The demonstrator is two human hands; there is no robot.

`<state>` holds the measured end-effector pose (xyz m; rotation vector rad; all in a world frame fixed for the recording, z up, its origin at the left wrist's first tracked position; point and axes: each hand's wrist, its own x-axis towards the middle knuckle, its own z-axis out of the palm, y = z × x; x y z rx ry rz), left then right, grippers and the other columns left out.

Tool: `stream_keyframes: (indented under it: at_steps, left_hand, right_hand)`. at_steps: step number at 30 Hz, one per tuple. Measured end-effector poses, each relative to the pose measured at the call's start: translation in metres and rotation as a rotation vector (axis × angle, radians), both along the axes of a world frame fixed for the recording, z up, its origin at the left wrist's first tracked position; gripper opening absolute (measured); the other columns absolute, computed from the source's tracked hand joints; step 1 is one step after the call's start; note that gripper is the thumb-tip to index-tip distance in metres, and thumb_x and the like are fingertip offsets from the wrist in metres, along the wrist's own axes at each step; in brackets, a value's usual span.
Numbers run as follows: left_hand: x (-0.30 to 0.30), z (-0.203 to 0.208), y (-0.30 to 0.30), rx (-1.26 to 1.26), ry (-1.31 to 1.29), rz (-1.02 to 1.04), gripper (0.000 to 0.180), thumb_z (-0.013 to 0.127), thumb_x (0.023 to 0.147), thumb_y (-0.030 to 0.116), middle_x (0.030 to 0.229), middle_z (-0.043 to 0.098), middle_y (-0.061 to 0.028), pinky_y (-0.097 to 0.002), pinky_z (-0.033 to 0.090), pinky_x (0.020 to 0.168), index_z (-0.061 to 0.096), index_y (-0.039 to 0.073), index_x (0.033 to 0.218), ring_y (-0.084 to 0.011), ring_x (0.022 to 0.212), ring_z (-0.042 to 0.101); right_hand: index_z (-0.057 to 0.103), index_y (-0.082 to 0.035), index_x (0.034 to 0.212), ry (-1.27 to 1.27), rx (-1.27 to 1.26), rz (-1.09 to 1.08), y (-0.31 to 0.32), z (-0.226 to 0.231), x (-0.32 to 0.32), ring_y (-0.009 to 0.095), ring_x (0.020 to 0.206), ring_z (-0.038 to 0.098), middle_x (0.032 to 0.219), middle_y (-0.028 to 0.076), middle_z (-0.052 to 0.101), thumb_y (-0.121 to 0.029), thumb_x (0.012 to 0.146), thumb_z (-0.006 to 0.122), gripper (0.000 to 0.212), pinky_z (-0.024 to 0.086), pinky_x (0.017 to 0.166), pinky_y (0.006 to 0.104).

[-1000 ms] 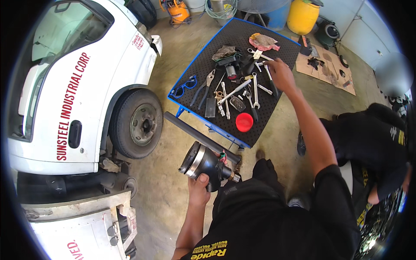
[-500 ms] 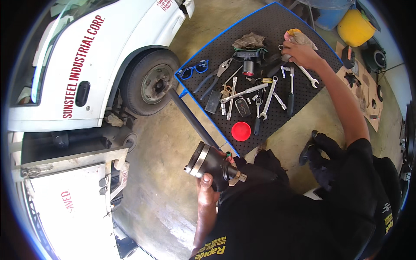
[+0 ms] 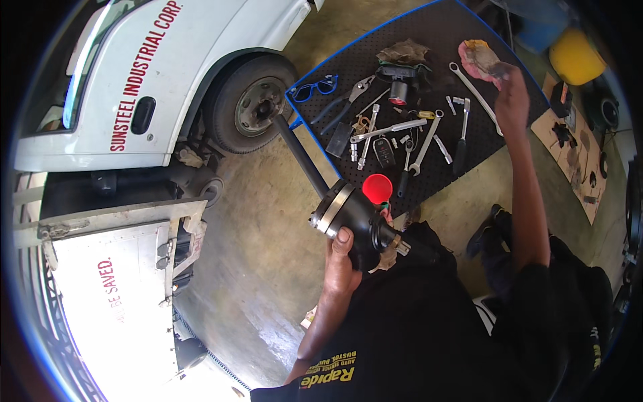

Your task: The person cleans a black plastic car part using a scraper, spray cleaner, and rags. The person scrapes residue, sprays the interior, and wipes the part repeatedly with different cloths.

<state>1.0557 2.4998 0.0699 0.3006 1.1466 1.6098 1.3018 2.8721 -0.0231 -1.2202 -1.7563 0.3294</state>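
Note:
My left hand (image 3: pixel 343 264) is wrapped round a black, rounded metal housing (image 3: pixel 358 218) with a silver band and a brass-coloured fitting at its lower right end. The thumb lies against the near side, and the fingers behind are hidden. At the table's far right, my right hand (image 3: pixel 513 100) is slightly blurred, its fingers closed on the edge of a pink and yellow rag (image 3: pixel 477 59). A long combination wrench (image 3: pixel 475 97) lies just left of that hand. Left of it is a ratchet (image 3: pixel 462 137), with another wrench (image 3: pixel 427 144) beyond.
The black perforated table (image 3: pixel 455 20) also bears pliers (image 3: pixel 348 100), blue-framed glasses (image 3: pixel 313 88), a key fob (image 3: pixel 384 153), a red cup (image 3: pixel 377 189) and a black cylindrical part (image 3: pixel 399 87). A white truck (image 3: pixel 167 80) stands left, its wheel (image 3: pixel 258 107) near the table. Cardboard (image 3: pixel 576 157) with parts lies right.
The view has shifted. My right hand has moved nearer and right, off the wrench end, with the rag's edge in its fingers. My left hand keeps the black housing, now closer to the red cup.

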Motion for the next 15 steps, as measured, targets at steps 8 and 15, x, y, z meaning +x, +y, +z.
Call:
stream_keyframes:
  at_steps: [8,15]
  left_hand:
    - [-0.008,0.002,0.021,0.029,-0.111,-0.253,0.095,0.074,0.092,0.070,0.132,0.069,-0.0198,-0.0446,0.057,0.109,0.052,-0.005,0.147,-0.0300,0.122,0.071]
    - [-0.032,0.002,0.033,0.117,-0.158,-0.712,0.098,0.073,0.092,0.070,0.138,0.065,-0.0183,-0.0450,0.054,0.113,0.046,-0.001,0.154,-0.0291,0.129,0.067]
  right_hand:
    - [0.056,0.000,0.144,1.062,-0.086,0.069,-0.179,0.088,0.026,0.013,0.095,0.057,0.110,0.005,0.062,-0.020,0.115,0.053,0.035,0.046,0.081,0.0283]
    - [0.046,0.005,0.147,1.357,-0.308,-0.012,-0.336,0.152,-0.055,0.027,0.101,0.074,0.121,0.022,0.066,-0.016,0.115,0.052,0.039,0.064,0.085,0.0328]
